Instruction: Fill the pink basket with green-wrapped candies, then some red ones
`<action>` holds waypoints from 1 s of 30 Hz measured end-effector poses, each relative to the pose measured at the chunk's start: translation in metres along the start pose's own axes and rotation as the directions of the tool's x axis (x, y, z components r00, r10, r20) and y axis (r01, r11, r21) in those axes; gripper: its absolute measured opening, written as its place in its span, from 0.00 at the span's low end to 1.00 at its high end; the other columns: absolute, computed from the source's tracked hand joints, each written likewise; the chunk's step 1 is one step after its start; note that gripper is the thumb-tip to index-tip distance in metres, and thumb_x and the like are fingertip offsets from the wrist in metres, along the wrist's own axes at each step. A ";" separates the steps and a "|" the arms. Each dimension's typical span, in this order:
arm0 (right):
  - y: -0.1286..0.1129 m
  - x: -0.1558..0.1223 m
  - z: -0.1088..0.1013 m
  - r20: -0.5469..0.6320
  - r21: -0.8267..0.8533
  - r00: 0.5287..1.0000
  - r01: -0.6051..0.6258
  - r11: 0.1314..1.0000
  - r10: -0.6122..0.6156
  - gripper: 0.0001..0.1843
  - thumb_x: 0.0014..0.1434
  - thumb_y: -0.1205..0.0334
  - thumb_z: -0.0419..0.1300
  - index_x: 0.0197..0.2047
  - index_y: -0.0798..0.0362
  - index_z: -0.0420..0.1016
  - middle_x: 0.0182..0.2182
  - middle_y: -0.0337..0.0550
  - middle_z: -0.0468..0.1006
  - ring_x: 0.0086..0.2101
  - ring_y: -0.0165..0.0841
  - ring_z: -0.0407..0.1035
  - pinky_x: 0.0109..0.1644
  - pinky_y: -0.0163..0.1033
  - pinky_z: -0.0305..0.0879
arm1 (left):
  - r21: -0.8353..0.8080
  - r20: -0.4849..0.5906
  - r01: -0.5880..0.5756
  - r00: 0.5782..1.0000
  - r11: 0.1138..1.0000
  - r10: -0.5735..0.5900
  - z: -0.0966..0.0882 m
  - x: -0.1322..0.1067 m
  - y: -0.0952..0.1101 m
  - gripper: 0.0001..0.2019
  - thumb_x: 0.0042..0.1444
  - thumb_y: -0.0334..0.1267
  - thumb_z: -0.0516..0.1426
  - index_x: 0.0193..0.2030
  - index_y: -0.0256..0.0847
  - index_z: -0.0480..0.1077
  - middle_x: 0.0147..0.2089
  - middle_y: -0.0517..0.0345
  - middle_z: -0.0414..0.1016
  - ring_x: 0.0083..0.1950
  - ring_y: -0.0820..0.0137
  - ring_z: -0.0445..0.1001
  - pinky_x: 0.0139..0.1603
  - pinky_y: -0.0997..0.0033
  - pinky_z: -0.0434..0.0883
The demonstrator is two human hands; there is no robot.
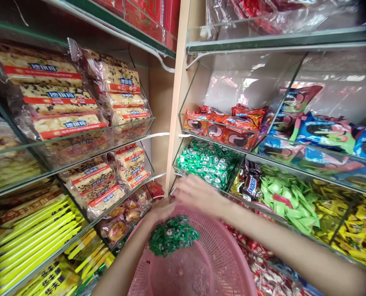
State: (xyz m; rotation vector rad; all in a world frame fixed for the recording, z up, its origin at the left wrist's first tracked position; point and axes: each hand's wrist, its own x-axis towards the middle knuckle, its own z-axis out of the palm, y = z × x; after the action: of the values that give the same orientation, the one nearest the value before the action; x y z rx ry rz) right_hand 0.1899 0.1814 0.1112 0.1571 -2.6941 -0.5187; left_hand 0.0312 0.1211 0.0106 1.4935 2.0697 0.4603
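A pink mesh basket (220,263) sits low in the middle, tilted toward the shelves, with a heap of small green wrapped candies (172,237) in it. My left hand (162,209) grips the basket's far rim, fingers curled over it. My right hand (198,193) reaches across above the basket toward the front lip of the glass bin of green candies (209,162). Its fingers are blurred by motion, so I cannot tell whether they hold anything.
Glass-fronted shelf bins surround me. Packs of nut brittle bars (58,98) and yellow packets (38,230) fill the left. On the right are red cookie packs (229,127), blue cookie packs (325,135), light green candies (284,197) and yellow candies (355,226). A wooden post (178,102) divides the sides.
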 end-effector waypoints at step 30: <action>0.117 0.010 0.013 0.446 -0.014 0.860 -0.269 0.963 0.247 0.07 0.54 0.64 0.61 0.37 0.53 0.68 0.39 0.45 0.73 0.42 0.36 0.65 0.45 0.39 0.59 | -0.050 0.027 -0.020 0.999 0.999 0.021 -0.006 0.000 -0.013 0.37 0.55 0.65 0.33 0.42 0.42 0.73 0.43 0.49 0.77 0.46 0.57 0.73 0.44 0.65 0.65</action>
State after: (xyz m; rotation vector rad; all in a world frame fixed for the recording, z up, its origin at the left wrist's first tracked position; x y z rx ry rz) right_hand 0.1714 0.2919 0.1472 -0.3531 -3.1046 -0.4472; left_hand 0.0183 0.1168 0.0084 1.4853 2.0091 0.4927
